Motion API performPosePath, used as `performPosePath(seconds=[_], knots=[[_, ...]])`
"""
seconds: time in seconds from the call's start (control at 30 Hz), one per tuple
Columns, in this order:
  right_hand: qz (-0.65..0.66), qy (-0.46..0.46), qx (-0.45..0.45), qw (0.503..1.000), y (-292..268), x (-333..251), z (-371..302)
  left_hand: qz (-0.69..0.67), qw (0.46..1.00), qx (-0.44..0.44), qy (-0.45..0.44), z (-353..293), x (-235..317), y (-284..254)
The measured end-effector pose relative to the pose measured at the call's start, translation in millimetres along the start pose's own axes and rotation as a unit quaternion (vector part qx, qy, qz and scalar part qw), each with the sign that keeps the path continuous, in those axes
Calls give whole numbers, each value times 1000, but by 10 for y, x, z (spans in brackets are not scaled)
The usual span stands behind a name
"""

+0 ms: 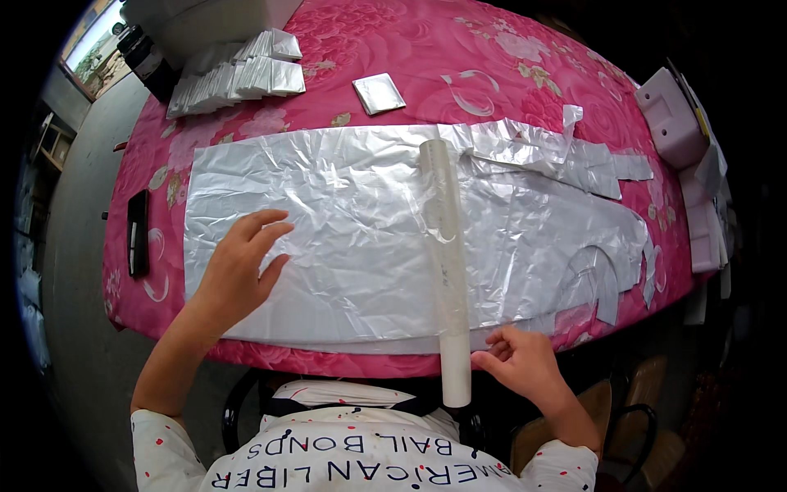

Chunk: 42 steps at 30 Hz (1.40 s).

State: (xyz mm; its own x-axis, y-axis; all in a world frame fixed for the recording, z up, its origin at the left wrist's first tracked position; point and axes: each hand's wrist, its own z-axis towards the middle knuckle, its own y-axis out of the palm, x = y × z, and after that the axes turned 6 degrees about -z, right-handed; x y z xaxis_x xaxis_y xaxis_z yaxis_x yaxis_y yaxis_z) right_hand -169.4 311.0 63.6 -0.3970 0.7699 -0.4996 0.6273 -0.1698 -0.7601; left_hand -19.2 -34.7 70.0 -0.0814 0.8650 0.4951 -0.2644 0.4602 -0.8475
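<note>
Whitish tube (pixel 448 275) runs far-to-near, overhanging the worktop (pixel 328 359) near edge; right hand (pixel 525 366) nearer, just right, left hand (pixel 233 275) well apart, both grips parted.

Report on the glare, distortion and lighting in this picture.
Head view: broken white highlights glare off the crinkled plastic sheeting; the edge of the pink floral tablecloth looks bowed, in keeping with fisheye distortion; the doorway at upper left is bright, while the far right falls into darkness; the left hand and right hand show no obvious motion blur.
</note>
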Motion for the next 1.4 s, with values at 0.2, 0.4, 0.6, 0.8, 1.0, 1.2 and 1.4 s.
performPosePath(seconds=[0.2,0.4,0.6,0.8,1.0,1.2,1.4], knots=[[90,43,-134,986,312,-109,-60,-171,982,-13,84,314,676,1012],[80,52,-149,984,241,-75,-49,-157,985,-6,76,422,787,1477],[28,-19,-225,974,102,-71,185,-61,994,-55,66,449,754,1508],[-5,-24,-220,975,127,-80,159,-37,993,-82,72,518,690,1472],[-45,-40,-220,974,157,-60,88,5,991,-86,101,585,625,1496],[-40,-62,-153,985,-67,-146,390,20,990,-78,115,604,621,1503],[136,6,-154,979,-347,-338,1377,13,990,-65,123,616,616,1531]])
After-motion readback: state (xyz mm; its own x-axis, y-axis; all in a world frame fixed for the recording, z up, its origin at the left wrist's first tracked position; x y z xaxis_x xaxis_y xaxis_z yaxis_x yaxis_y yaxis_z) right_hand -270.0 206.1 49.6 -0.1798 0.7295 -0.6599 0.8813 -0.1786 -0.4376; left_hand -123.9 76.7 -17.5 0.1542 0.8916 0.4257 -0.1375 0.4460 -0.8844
